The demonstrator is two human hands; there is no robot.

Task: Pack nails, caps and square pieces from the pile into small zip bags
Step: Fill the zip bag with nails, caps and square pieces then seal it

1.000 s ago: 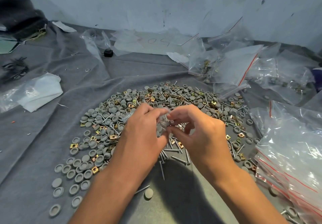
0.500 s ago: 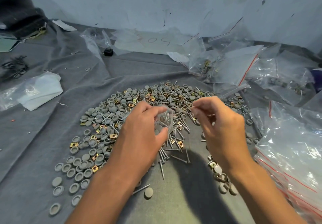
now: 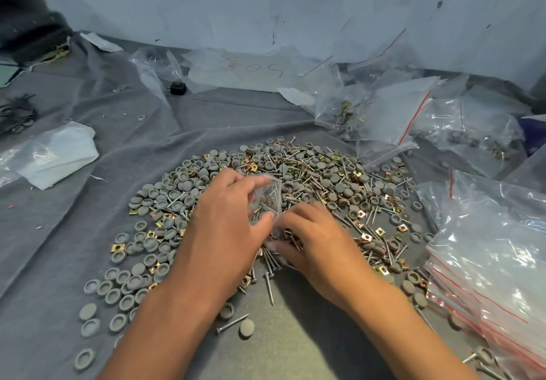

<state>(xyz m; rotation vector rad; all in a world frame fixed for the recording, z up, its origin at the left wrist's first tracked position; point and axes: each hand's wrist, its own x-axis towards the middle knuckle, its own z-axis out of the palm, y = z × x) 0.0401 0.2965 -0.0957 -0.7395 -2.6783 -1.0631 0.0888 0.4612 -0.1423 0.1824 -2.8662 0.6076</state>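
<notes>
A wide pile (image 3: pixel 310 178) of grey round caps, silver nails and brass square pieces lies on the grey cloth (image 3: pixel 88 208). My left hand (image 3: pixel 227 226) holds a small clear zip bag (image 3: pixel 267 199) above the pile's near side; nails show inside it. My right hand (image 3: pixel 313 243) is low on the pile just right of the bag, palm down. Its fingers curl over nails and square pieces beneath it, and the fingertips are hidden. Loose caps (image 3: pixel 124 285) spread out to the left of my left forearm.
A stack of empty zip bags with red seals (image 3: pixel 487 261) lies at the right. Filled and empty bags (image 3: pixel 384 113) crowd the back right. A white folded packet (image 3: pixel 56 155) sits at the left, a small black object (image 3: pixel 178 88) near the back wall.
My right hand dropped from beside the bag's mouth down onto the pile near the bag's lower edge. The left hand kept holding the bag, almost still.
</notes>
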